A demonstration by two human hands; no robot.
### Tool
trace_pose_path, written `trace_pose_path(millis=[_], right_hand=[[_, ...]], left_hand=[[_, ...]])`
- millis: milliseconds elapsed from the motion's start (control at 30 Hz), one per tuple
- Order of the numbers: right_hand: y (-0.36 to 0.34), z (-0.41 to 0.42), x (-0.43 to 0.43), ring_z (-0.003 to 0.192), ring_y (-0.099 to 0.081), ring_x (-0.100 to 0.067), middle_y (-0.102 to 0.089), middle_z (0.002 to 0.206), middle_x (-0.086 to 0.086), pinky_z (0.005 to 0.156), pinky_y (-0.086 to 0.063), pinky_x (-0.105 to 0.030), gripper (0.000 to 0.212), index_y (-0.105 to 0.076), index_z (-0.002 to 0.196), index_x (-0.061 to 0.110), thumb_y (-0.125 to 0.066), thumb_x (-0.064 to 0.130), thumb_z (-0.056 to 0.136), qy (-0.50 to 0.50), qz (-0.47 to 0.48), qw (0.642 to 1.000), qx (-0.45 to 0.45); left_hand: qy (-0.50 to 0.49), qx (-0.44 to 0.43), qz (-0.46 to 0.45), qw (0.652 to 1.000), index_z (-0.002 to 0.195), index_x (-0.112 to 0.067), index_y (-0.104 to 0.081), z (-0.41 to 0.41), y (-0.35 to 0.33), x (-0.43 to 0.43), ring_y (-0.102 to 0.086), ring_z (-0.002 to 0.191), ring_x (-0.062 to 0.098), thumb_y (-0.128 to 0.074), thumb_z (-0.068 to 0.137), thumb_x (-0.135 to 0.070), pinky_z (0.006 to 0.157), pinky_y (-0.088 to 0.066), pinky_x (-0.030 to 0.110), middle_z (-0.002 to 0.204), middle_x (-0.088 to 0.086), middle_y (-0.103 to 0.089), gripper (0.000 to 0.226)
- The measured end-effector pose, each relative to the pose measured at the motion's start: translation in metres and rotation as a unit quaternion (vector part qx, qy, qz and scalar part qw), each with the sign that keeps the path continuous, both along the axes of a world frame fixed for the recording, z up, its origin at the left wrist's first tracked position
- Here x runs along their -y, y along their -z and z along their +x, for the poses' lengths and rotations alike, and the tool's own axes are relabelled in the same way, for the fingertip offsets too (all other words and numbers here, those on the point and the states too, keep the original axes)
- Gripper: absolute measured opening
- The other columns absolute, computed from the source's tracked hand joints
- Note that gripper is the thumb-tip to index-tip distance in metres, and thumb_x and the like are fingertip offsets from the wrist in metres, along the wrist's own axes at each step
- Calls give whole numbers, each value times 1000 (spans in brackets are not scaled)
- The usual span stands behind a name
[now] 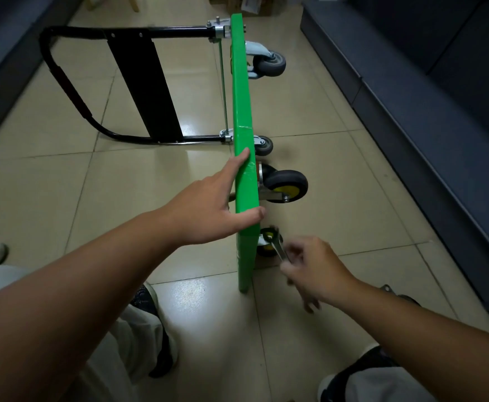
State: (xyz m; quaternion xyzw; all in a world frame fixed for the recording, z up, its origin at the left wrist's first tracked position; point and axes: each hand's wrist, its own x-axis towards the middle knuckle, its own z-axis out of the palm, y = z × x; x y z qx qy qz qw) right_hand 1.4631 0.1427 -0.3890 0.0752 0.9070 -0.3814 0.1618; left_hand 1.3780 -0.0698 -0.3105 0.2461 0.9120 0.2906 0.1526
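Note:
A green platform cart stands on its side edge on the tiled floor, with its black handle lying out to the left. My left hand grips the upper edge of the green deck, fingers along the left face and thumb over the top. My right hand holds a metal wrench, blurred by motion. The wrench head sits at the nearest caster, low on the deck's right face. A larger black wheel with a yellow hub sticks out just beyond it.
Two grey casters stick out from the far part of the deck. Dark blue sofas line the right and left sides. My knees and shoes are at the bottom. A small metal part lies on the floor by my right forearm.

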Motion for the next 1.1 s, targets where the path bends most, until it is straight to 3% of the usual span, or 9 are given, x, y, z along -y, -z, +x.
trace_pose_path(millis=[100,233,300,500,600,733,900,1000,1100], right_hand=[[-15,8,-8,54,-68,-17,-68,64,-5,55,-53,-29,7,-69,81,13,-67,9,86,23,7,994,102],[-57,-16,8,49,-58,-15,-74,73,-9,59,-50,-32,13,-75,82,10,-64,8,89,145,-123,982,10],[-80,-31,21,50,-56,-16,-75,79,-13,57,-48,-33,15,-75,83,7,-62,8,91,159,-159,974,-13],[-109,-48,36,53,-55,-17,-71,80,-17,40,-41,-20,21,-71,87,3,-52,6,98,153,-227,961,40],[-111,-47,31,57,-58,-15,-72,83,-14,48,-50,-21,23,-70,82,11,-55,2,98,126,-253,958,57],[-100,-46,31,59,-63,-18,-74,86,-13,57,-56,-24,15,-73,97,3,-59,0,98,87,-288,952,54],[-61,-32,32,68,-70,-2,-76,89,7,59,-51,-13,28,-73,103,30,-64,5,97,33,-228,972,-44],[-31,-37,34,87,-74,-16,-72,100,13,77,-60,-25,33,-70,119,30,-65,7,96,41,-180,980,-79],[-10,-46,41,88,-72,-10,-69,99,14,79,-61,-31,25,-67,106,27,-66,5,94,57,-160,978,-122]], left_hand=[[1,3,2,1000,160,-39,3,0,0,1,-58,126,25,-62,90,-60,98,-54,39,161,1,-37,98],[1,1,-1,1000,160,-39,3,-1,0,1,-61,122,24,-62,89,-61,95,-56,39,162,0,-35,99],[3,7,2,1000,160,-40,4,-1,1,1,-61,123,25,-62,88,-62,94,-57,38,163,1,-34,100],[3,17,-3,1000,159,-41,5,-3,0,1,-61,122,24,-56,81,-77,95,-56,38,162,0,-36,106],[6,20,-5,1000,159,-42,8,-3,1,2,-59,126,24,-54,89,-71,98,-53,37,165,-2,-30,98],[-5,24,9,1000,158,-46,8,-2,2,3,-58,125,23,-35,85,-69,100,-47,37,166,0,-28,88],[-3,23,1,1000,156,-50,10,-1,2,4,-64,116,20,-43,82,-67,98,-52,37,164,0,-31,92],[-5,23,8,1000,157,-49,8,-2,2,2,-65,113,19,-48,84,-68,96,-54,38,164,-2,-32,93],[-6,16,15,1000,159,-45,5,-2,4,2,-63,117,20,-54,93,-62,95,-54,39,162,-1,-36,90]])
